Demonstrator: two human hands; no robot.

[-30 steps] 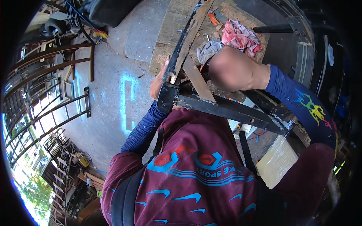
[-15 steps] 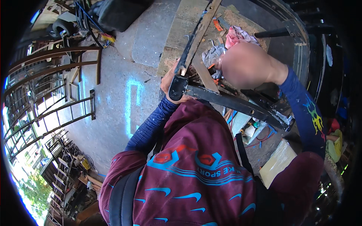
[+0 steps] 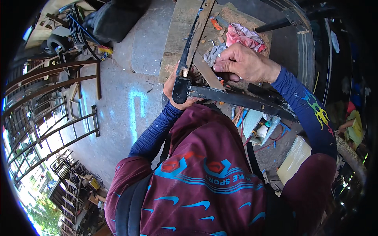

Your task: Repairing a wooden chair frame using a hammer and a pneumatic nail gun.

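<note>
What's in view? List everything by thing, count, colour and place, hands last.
Frame: 1, black, centre
Wooden strip: 1, brown, inside the frame's angle
Board: 1, light brown, top centre
Cloths: 2, pink-and-white and grey, on the board
Floor: 1, grey with blue marks, left
Slab: 1, pale yellow, lower right
Barred frames: several, brown and dark, left
Other person: 1, yellow clothing, far right
Left hand: 1, blue sleeve, around the frame's corner
Right hand: 1, blue sleeve, right of the strip, contents unclear
</note>
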